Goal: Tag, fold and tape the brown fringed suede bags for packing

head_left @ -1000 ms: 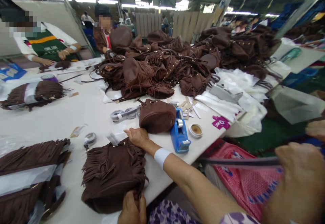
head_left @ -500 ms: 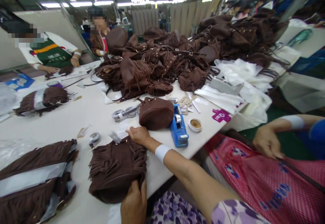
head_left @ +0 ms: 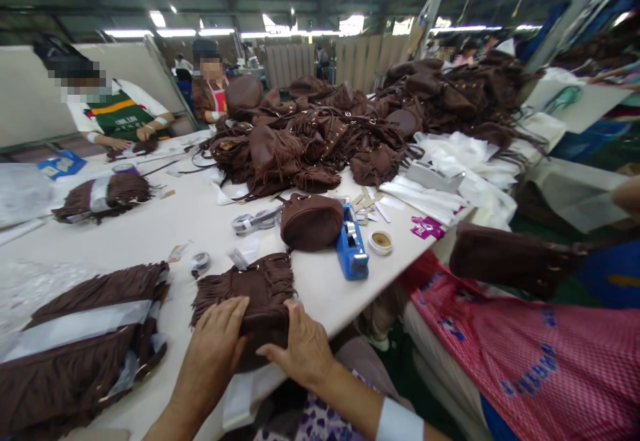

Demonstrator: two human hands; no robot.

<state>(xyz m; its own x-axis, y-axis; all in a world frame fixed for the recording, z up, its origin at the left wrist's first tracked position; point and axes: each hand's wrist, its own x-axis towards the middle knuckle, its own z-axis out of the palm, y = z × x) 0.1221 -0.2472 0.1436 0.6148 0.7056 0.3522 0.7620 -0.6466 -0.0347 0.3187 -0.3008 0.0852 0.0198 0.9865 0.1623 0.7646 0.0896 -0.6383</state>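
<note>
A dark brown fringed bag (head_left: 263, 289) lies near the table's front edge, its rounded base facing me. My left hand (head_left: 213, 344) grips the bag's left side, fingers over the lower edge and thumb by the base. On the other side, my right hand (head_left: 306, 344) has its fingers along the edge and its thumb across the base. Beyond the bag sit a tape roll (head_left: 201, 263) and a strip of clear wrapping (head_left: 239, 258). A second brown bag (head_left: 313, 222) stands behind, against a blue tape dispenser (head_left: 353, 247).
Fringed bags wrapped in white bands (head_left: 85, 331) lie at left. A large pile of brown bags (head_left: 320, 137) covers the table's far side. A round tin (head_left: 381, 241) stands right of the dispenser. A co-worker (head_left: 123, 117) sits across; another person's pink checked garment (head_left: 540, 361) is at right.
My right hand has come back from the bag's top to its base on the right. My left hand has moved to the left side. At right, a brown bag now shows above the pink garment.
</note>
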